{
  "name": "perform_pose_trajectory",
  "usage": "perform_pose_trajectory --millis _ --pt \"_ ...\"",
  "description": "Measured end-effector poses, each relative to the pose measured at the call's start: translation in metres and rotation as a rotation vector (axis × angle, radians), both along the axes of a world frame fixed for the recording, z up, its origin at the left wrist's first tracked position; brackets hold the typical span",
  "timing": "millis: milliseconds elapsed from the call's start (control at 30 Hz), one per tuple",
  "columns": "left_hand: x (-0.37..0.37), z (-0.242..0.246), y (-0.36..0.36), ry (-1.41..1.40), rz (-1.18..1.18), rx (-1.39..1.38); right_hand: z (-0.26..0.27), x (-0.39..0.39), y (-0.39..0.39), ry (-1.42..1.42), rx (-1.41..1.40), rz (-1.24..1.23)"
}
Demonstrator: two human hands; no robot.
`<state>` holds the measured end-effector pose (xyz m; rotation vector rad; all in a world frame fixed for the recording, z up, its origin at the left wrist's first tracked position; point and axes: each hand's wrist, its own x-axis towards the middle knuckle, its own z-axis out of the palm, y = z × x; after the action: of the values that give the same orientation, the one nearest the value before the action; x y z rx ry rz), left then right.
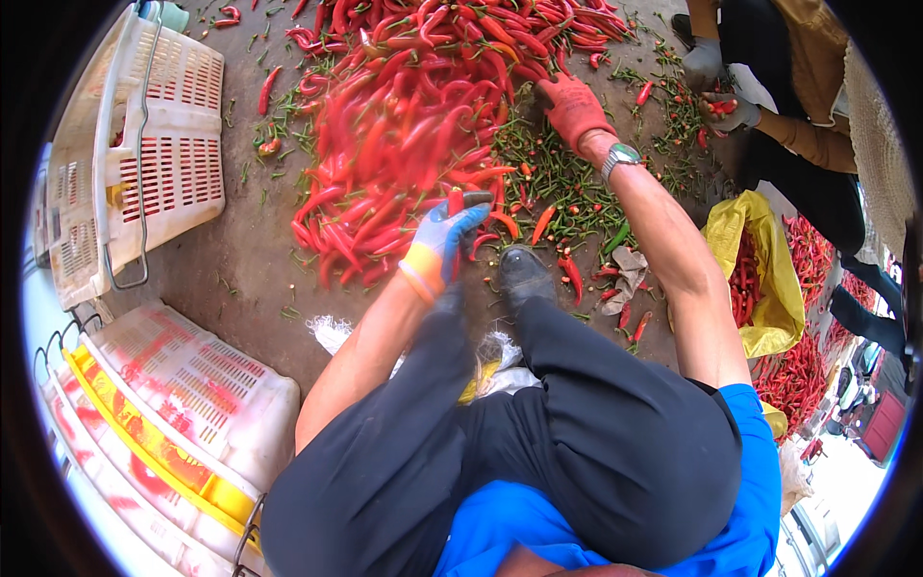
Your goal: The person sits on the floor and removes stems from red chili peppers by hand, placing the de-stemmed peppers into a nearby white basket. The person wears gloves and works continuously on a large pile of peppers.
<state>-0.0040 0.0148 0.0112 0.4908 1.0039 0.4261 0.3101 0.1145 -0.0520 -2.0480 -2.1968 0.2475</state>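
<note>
In a blue and grey glove with an orange cuff, my left hand (451,229) grips a red chili pepper (455,202), whose end sticks up from the fist. It is just above the near end of a pile of red chili peppers (404,130) on the ground. My right hand (575,108), in a red glove, reaches to the pile's right edge with its fingers bent downward. Its fingertips are partly hidden, so whether they hold anything cannot be seen. Below that hand lies a scatter of green pepper stems (562,180).
White slatted plastic crates (173,130) stand at left, with stacked crates (209,375) below. At right, another person's gloved hand (735,112) holds red pepper pieces. A yellow sack (782,303) contains red peppers. My black shoe (528,274) rests close to the pile.
</note>
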Motion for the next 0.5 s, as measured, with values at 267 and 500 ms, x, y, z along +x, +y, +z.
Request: perform_pose_trajectory --millis 267,500 --pt "0.015 -0.009 -0.005 0.045 0.048 0.262 0.056 -0.053 -0.085 1.342 -0.264 -0.544" --pt "-0.003 -0.006 -0.013 0.103 -0.267 0.209 0.04 -0.131 -0.142 2.088 -0.532 -0.887"
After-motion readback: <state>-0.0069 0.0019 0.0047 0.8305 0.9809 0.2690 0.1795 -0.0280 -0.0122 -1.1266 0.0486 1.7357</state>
